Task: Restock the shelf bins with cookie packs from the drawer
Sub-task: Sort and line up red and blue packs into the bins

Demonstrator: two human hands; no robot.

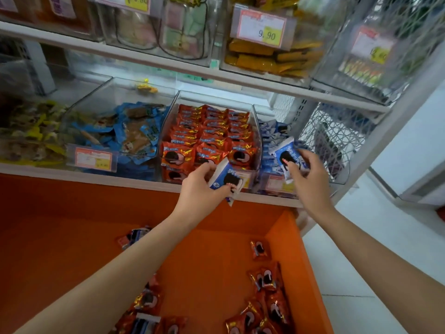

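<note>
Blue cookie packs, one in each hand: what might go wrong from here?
The left hand holds a blue pack in front of the red-pack bin, so it might land in the wrong bin. The right hand pinches the other blue pack near the blue-pack bin's front; it could slip into the open drawer below.

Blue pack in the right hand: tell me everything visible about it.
The blue pack is a glossy blue-and-white wrapper, sealed, with a dark round cookie printed on it and white crimped ends. It is tilted, pinched in the right hand, and held over the front of the rightmost bin of matching packs.
</note>
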